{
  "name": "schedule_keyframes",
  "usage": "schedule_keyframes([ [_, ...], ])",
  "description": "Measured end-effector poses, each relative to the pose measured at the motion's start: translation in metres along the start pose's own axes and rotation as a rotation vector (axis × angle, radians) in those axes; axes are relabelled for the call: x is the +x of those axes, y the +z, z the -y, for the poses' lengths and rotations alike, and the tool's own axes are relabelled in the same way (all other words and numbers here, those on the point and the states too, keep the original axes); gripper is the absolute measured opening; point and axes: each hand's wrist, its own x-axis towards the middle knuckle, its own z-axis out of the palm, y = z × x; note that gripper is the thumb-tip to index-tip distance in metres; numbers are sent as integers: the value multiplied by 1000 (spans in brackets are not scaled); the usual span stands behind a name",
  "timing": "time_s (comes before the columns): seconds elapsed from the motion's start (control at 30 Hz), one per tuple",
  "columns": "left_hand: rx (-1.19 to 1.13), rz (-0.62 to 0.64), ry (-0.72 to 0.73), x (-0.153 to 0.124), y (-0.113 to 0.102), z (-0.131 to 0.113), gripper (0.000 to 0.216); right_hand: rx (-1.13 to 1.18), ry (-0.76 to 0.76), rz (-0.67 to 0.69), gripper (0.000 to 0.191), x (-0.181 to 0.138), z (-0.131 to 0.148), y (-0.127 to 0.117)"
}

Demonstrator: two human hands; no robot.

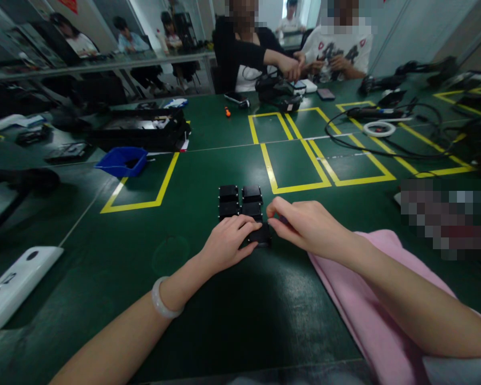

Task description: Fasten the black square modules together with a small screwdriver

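Tabletop (104,256) of dark green runs under everything, marked with yellow tape lines (296,187). At the far left edge lies a white casing (16,283), flat and well apart from the hands. Further back on the left sits a blue bin (122,160), with a long black tray (144,128) just behind it. The left hand (228,243), with a pale bracelet (164,300) on its wrist, reaches in from the lower left; its fingers are bent and pressed down over the left side of a black box (262,235), gripping it against the table. This box lies in the middle of the table, near the person. Touching it on the far side stand four other boxes (240,200) of the same kind, packed two by two. The right hand (308,224) comes in from the right, nearly closed, thumb and forefinger pinched together at the upper right corner of the black box. Its forearm rests on a pink cloth (364,310) spread over the near right part of the table. Beyond, to the right, a white tape roll (379,129) lies among black cables (385,152). Two people (288,59) sit at the far side, hands on dark devices of their own.
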Motion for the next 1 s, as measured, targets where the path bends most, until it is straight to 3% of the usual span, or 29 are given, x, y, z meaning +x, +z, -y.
schedule_keyframes([
  [0.1, 3, -12, 4, 0, 0, 0, 33, -16, 2, 16, 22, 0, 0, -1],
  [0.47, -22, 13, -3, 0, 0, 1, 32, 18, -11, 3, 14, 0, 0, -2],
  [0.63, -29, 4, 0, 0, -1, 0, 32, -40, -9, 31, 29, 1, 1, -2],
  [0.83, -22, 21, -1, 0, 0, 1, 35, 16, 6, 15, 14, 0, 0, -2],
  [1.0, -4, 15, -2, -1, 0, 1, 35, 8, 1, 27, 16, -1, -1, -4],
])
